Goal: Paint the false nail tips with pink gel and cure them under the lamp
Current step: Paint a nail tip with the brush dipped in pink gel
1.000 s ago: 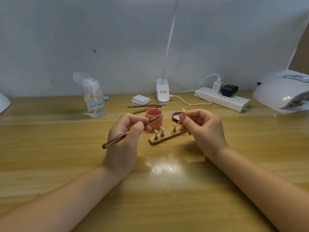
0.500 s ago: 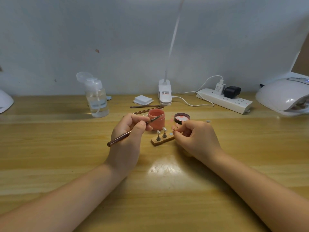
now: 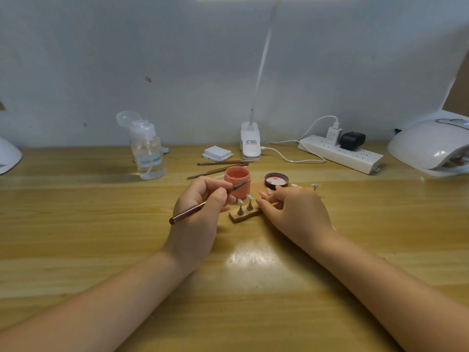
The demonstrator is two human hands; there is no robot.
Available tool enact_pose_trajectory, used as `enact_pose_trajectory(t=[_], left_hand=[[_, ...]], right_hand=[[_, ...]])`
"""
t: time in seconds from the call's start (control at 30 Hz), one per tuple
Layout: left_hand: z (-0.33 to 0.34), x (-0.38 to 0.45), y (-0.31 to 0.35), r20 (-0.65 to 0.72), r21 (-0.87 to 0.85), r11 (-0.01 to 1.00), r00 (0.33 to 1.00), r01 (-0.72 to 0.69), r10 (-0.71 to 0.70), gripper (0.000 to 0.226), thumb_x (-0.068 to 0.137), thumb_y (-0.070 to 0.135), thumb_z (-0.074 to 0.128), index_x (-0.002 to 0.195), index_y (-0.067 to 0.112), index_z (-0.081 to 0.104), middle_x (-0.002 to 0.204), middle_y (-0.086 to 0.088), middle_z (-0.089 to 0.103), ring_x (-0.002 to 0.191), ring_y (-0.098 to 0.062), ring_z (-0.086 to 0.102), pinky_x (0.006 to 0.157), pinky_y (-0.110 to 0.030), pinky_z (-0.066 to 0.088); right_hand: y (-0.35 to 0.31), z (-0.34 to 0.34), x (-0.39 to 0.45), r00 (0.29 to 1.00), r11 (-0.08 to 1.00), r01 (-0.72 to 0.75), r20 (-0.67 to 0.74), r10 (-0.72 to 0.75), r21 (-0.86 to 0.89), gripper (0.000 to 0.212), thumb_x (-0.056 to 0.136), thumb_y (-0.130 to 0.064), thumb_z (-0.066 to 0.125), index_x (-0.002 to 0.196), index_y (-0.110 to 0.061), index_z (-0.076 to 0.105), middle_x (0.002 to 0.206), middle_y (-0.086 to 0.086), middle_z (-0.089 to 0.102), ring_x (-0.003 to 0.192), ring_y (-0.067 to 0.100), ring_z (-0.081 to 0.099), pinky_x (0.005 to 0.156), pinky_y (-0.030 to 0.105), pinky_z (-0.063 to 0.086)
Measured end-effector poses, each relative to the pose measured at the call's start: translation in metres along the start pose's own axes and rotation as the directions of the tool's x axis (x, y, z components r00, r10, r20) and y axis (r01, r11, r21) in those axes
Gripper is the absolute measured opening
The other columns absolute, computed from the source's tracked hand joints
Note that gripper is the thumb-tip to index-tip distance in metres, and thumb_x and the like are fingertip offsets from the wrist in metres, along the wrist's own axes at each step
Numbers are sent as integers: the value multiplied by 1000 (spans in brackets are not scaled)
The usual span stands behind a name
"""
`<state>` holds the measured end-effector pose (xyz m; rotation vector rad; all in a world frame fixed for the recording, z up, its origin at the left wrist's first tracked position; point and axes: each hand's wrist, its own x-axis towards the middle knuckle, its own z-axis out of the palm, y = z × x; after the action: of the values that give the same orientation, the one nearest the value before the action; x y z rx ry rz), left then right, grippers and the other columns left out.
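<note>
My left hand [image 3: 200,219] grips a slim brown brush [image 3: 189,212], its tip lying against the open pink gel jar [image 3: 237,177]. The jar's dark lid [image 3: 276,180] lies just right of it, inside up. In front stands a small wooden holder [image 3: 242,216] with two false nail tips on metal stands [image 3: 240,207] in plain view. My right hand [image 3: 297,214] covers the holder's right end, its curled fingertips pinching a nail tip stand there that is mostly hidden. The white curing lamp [image 3: 431,146] sits at the far right.
A pump bottle [image 3: 148,153] stands back left. Two spare brushes [image 3: 220,166], a stack of white pads [image 3: 217,152] and a desk lamp's clip base [image 3: 250,144] lie behind the jar. A power strip [image 3: 340,153] runs toward the curing lamp. A loose tip stand [image 3: 315,185] lies behind my right hand.
My right hand came down from in front of the lid, where it held a tip stand raised, to the holder's right end. The left hand with the brush stayed by the jar.
</note>
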<state>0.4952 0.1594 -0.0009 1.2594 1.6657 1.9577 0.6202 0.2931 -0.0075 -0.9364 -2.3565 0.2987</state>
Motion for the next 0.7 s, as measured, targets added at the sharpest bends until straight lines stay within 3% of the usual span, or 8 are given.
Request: enact_pose_trajectory(t=[0.1,0.27,0.5,0.7], left_hand=[[0,0,0,57,-6,999,997,46,-45,18,98,6,50,97,15,65,84,9,71,91,-15,68,90,-44,55],[1,0,0,109,-59,995,991,84,-77,17,98,7,51,102,15,65,93,8,70,96,-11,68,92,-39,55],[0,-2,-1,151,-105,993,988,44,-28,18,86,22,53,99,18,65,92,8,71,96,-12,67,87,-30,55],[0,-3,-3,168,-94,995,986,15,1,17,88,22,53,100,18,64,94,5,70,98,-15,67,89,-35,55]], right_hand=[[-3,-2,-5,998,1000,18,-57,-18,-11,24,88,-42,61,91,-23,75,82,-4,72,82,16,63,66,28,47],[-6,-4,-8,997,997,79,10,-79,-3,23,89,-41,59,96,-27,76,73,-7,69,67,8,55,63,27,47],[-8,-4,-5,992,993,110,71,-107,-40,27,92,-45,54,106,-33,73,86,-3,73,82,17,62,68,32,48],[-8,-3,-2,989,991,115,97,-108,-67,27,93,-47,52,106,-35,72,91,-5,74,87,16,63,73,33,51]])
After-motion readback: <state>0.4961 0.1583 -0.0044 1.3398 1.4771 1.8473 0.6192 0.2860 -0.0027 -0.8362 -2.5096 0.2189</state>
